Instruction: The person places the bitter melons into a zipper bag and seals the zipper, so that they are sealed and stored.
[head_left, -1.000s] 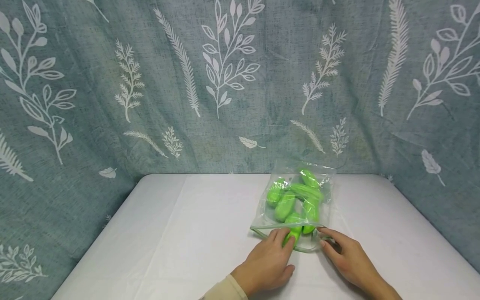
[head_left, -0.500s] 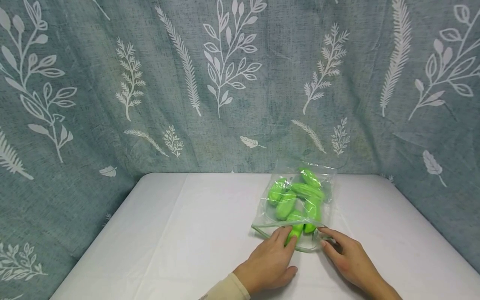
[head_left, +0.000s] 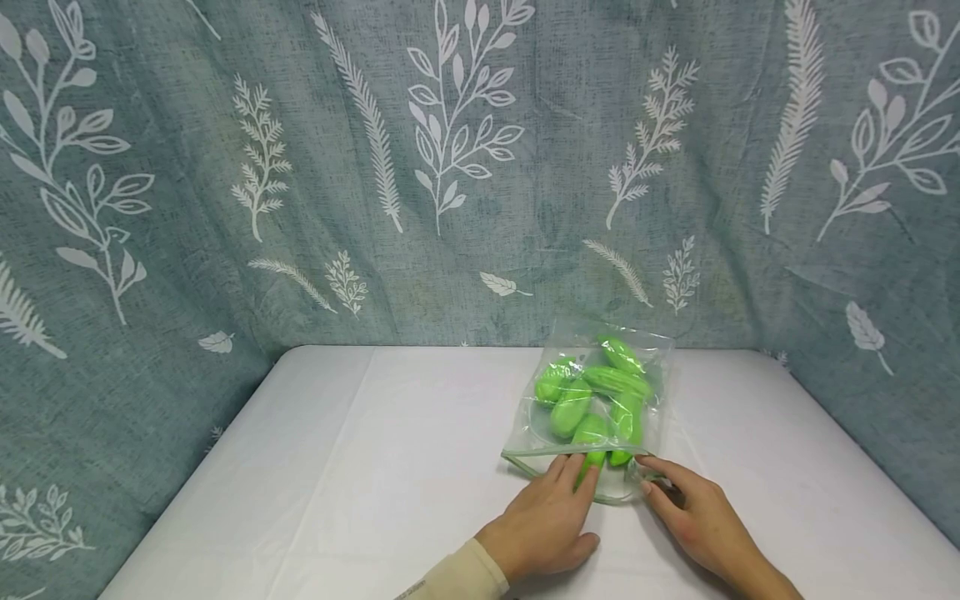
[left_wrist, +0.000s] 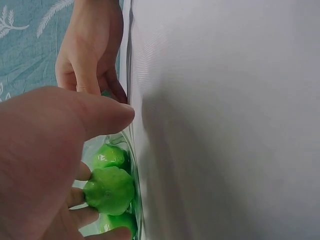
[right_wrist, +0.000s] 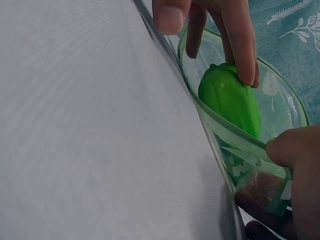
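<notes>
A clear zip bag (head_left: 528,452) with a green-edged mouth lies toward the table's right side. Inside are several bright green, ribbed vegetables (head_left: 572,408), shaped like short cucumbers. My left hand (head_left: 543,525) reaches in at the mouth, its extended fingers touching the nearest green vegetable (right_wrist: 227,100). Its thumb stays apart from that piece in the left wrist view, where the rounded end of the vegetable (left_wrist: 109,191) shows beside the fingers. At the mouth's right corner, my right hand (head_left: 701,512) pinches the bag's edge between thumb and fingers and holds it open.
A white cloth covers the table (head_left: 360,467), with a crease running down its left part. Behind and on both sides hangs a blue-green curtain (head_left: 465,275) printed with white leaves.
My left hand has pushed slightly forward and right, and its fingers have straightened over the nearest vegetable, which has slid deeper into the bag. My right hand keeps its hold on the edge.
</notes>
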